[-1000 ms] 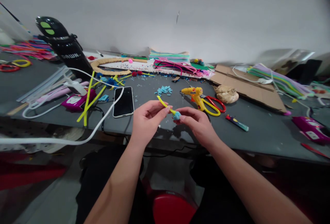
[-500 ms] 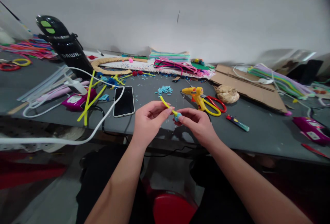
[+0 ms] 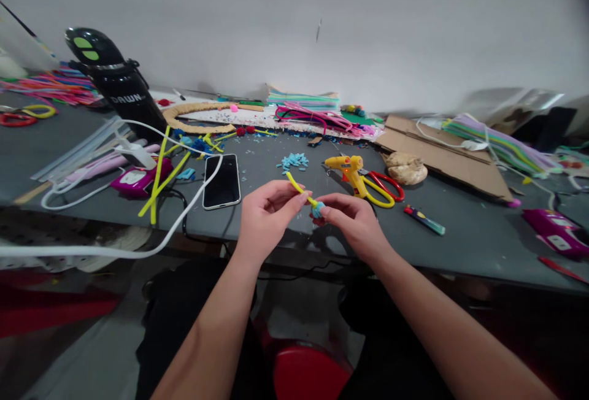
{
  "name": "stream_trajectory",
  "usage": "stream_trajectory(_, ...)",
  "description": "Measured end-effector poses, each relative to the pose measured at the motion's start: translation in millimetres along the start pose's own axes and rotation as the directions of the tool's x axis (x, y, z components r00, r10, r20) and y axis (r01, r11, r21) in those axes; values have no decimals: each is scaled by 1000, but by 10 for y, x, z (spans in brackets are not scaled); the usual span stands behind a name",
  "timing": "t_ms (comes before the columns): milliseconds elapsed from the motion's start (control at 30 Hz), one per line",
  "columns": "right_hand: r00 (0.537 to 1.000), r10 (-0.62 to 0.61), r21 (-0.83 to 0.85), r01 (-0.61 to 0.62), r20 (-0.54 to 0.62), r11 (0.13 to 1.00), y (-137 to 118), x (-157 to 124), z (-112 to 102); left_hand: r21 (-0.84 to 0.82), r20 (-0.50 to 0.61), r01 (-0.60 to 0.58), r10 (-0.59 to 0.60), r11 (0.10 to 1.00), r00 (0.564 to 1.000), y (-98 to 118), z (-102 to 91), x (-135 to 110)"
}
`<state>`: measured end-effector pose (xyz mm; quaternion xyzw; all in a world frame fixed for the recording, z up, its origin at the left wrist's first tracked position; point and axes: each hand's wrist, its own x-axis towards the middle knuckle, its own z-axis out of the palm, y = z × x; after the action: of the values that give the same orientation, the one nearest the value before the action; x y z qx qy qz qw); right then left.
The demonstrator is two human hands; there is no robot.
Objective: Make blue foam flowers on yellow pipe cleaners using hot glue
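My left hand (image 3: pixel 265 219) pinches a short yellow pipe cleaner (image 3: pixel 297 186) just above the front edge of the grey table (image 3: pixel 460 228). At the stick's lower end sits a small blue ball (image 3: pixel 318 208), and my right hand (image 3: pixel 353 223) is closed around it with thumb and fingertips. The two hands nearly touch. A yellow glue gun (image 3: pixel 350 168) lies on the table just beyond them, beside red and yellow scissors (image 3: pixel 381 188). A black phone (image 3: pixel 221 181) lies flat to the left of my left hand.
A black bottle (image 3: pixel 113 84) stands at the back left, with white cables (image 3: pixel 138 228), yellow sticks (image 3: pixel 159 179) and a pink tool (image 3: pixel 135 180) near it. Cardboard (image 3: pixel 442 154), blue scraps (image 3: pixel 294 161), piles of coloured pipe cleaners (image 3: pixel 317 116) and a marker (image 3: pixel 423 219) lie about. A red stool (image 3: pixel 308 372) is below.
My right hand's fingers have shifted slightly on the blue ball, drawing it closer to the left hand. Otherwise nothing has moved.
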<state>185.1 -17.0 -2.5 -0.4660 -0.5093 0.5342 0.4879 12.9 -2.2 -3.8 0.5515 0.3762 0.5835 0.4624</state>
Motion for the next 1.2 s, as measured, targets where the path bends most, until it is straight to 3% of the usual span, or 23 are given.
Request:
stream_trajectory(400,1000,29,1,-29,-3,1000,18,14,-11,-38,22,35,-34,999,999,55,8,2)
stream_trajectory(600,984,146,231,-165,98,959,9,43,-36,-47,100,27,-22,999,995,32,-34,4)
stream_trajectory(700,976,179,261,-205,121,943,-4,57,-30,-36,104,43,-39,998,994,21,-38,-1)
stream_trajectory(800,970,171,157,-198,171,967,-25,58,-60,-18,84,35,-34,999,996,26,-29,0)
stream_trajectory(867,989,90,-97,-79,119,992,-55,56,-139,0,48,11,-11,1000,999,28,-31,7)
stream_trajectory(933,992,-112,-475,70,-61,877,-86,68,-280,28,5,-16,15,999,1000,21,-46,16)
stream_trajectory(967,955,-247,-646,84,-165,759,-92,86,-369,46,-12,-27,27,999,1000,15,-57,21)
stream_trajectory(1000,908,-339,-758,38,-246,652,-88,114,-464,63,-25,-34,36,997,999,7,-70,26)
stream_trajectory(1067,849,-407,-859,-101,-338,502,-44,202,-647,92,-39,-40,44,995,998,-10,-91,35)
stream_trajectory(1133,854,-439,-916,-100,-279,389,41,323,-781,103,-40,-42,46,994,998,-22,-99,43)
stream_trajectory(1200,901,-402,-947,-28,-163,321,135,456,-845,109,-42,-48,53,993,998,-28,-92,52)
